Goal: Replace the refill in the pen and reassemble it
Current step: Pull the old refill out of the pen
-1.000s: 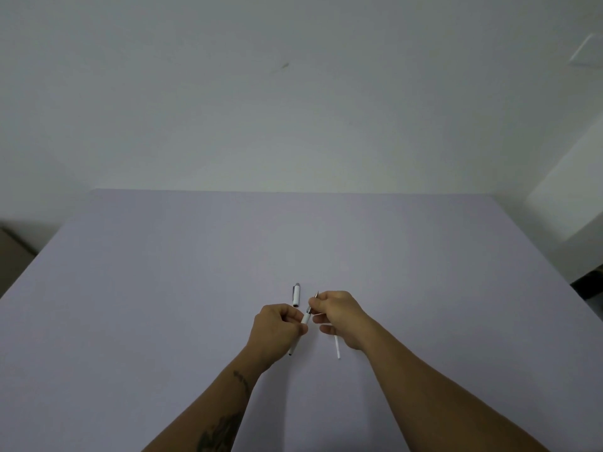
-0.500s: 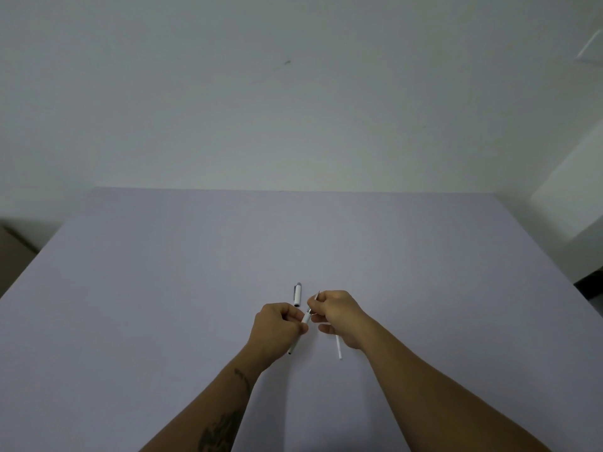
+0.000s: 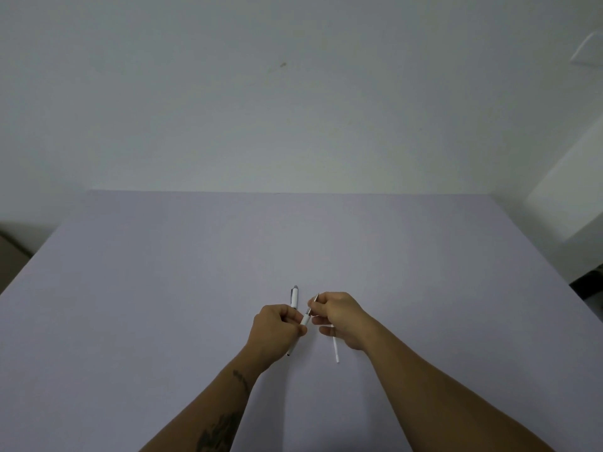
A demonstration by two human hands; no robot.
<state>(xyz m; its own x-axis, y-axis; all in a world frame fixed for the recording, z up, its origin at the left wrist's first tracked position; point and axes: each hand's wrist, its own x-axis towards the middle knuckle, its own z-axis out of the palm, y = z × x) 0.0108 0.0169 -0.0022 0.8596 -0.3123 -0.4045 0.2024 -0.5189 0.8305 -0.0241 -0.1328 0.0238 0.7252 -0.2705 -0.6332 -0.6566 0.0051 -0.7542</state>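
Note:
My left hand (image 3: 274, 334) is closed around a white pen barrel (image 3: 305, 319) that runs diagonally through the fist, its lower end poking out below. My right hand (image 3: 342, 316) pinches the metal tip end of the refill (image 3: 315, 300) that sticks out of the barrel's upper end. A second thin white refill (image 3: 335, 349) lies partly under my right hand, slanting toward me. The pen's white upper half with clip (image 3: 295, 296) lies on the table just beyond my left hand.
A pale lilac table (image 3: 163, 288) fills the lower view, with a plain white wall behind its far edge. A dark object (image 3: 587, 282) sits off the table's right edge.
My hands have barely shifted. The gap between them has widened slightly, showing a little more of the refill's tip section between barrel and right fingers.

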